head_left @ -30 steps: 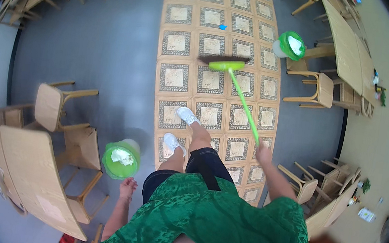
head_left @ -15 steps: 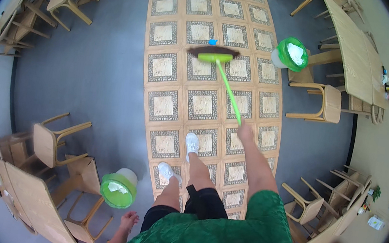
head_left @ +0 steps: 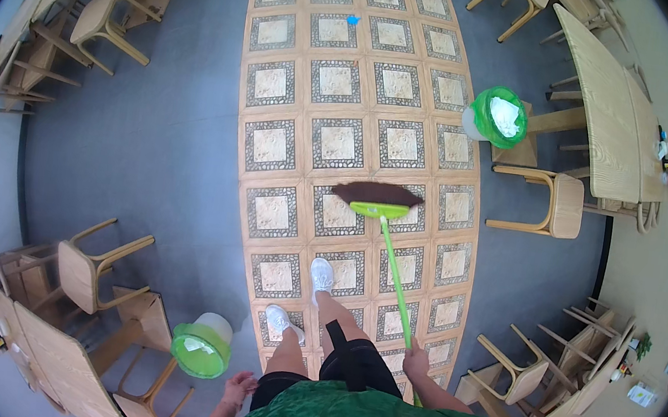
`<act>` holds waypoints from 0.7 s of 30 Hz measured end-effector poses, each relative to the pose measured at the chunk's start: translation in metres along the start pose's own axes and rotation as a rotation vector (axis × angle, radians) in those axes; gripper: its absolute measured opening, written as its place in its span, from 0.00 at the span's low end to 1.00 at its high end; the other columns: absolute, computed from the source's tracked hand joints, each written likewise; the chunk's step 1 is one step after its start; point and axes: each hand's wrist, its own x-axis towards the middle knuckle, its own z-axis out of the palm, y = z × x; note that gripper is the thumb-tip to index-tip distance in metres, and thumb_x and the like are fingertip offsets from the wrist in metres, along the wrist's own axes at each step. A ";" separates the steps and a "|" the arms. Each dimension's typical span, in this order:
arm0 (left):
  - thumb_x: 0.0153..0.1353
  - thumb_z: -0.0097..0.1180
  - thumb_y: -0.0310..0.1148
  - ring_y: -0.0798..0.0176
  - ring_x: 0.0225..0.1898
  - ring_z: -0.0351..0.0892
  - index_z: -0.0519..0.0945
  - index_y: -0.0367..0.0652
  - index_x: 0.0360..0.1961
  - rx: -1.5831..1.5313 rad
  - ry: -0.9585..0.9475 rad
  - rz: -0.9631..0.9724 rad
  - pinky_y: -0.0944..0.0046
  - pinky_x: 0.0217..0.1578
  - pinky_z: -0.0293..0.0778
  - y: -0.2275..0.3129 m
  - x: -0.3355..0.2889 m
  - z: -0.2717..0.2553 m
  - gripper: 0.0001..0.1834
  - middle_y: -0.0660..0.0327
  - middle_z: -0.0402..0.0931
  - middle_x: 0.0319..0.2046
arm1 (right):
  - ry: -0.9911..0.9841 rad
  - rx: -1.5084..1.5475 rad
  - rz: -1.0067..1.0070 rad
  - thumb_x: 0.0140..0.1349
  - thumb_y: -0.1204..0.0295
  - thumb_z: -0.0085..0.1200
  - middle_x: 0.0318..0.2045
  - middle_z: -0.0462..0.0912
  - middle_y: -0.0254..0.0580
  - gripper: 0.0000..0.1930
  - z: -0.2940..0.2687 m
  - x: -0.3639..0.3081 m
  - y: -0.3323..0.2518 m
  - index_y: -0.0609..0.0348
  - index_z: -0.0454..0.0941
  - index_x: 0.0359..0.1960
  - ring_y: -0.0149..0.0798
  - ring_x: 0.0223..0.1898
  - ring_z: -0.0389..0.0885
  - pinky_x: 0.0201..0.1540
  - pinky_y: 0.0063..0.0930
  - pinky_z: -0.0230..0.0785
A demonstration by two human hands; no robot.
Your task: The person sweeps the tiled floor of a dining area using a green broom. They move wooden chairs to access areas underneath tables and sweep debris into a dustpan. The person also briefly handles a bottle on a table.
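My right hand is closed round the bright green handle of a broom, close to my right hip. Its wide head, with dark brown bristles, rests on the patterned tile strip a little ahead of my feet. The handle's lower end runs on behind my hand, toward my shirt. Farther up the strip lies a small blue scrap, well apart from the bristles. By my left hip hangs my left hand, empty, its fingers loosely bent and apart. Nearest to it stands a bin with a green liner.
Another green-lined bin stands at the strip's right edge, beside a wooden table and a chair. A chair and table are at near left. Grey floor borders the tiles.
The broom head has come back toward me, and my right hand has drawn in to my hip. The blue scrap has moved farther ahead along the tiles. The surroundings have shifted slightly nearer.
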 end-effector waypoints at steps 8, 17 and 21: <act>0.53 0.53 0.27 0.68 0.28 0.75 0.72 0.36 0.43 0.067 0.069 -0.007 0.72 0.27 0.69 0.019 -0.012 -0.012 0.15 0.59 0.76 0.28 | 0.346 0.141 -0.273 0.54 0.70 0.47 0.36 0.76 0.56 0.27 -0.124 0.303 -0.182 0.47 0.58 0.58 0.56 0.37 0.75 0.39 0.42 0.68; 0.54 0.52 0.29 0.70 0.26 0.73 0.72 0.37 0.42 0.179 -0.036 0.098 0.72 0.27 0.69 0.041 0.009 -0.026 0.14 0.61 0.75 0.27 | 0.060 0.145 -0.296 0.55 0.71 0.44 0.27 0.75 0.64 0.36 -0.118 0.156 -0.164 0.44 0.40 0.64 0.56 0.29 0.77 0.32 0.43 0.68; 0.54 0.53 0.30 0.70 0.27 0.72 0.73 0.37 0.43 0.254 -0.036 0.104 0.73 0.29 0.69 0.053 0.035 -0.035 0.14 0.62 0.75 0.29 | -0.147 0.258 -0.201 0.54 0.74 0.48 0.34 0.76 0.59 0.32 -0.048 -0.026 -0.086 0.40 0.54 0.61 0.54 0.35 0.77 0.37 0.39 0.69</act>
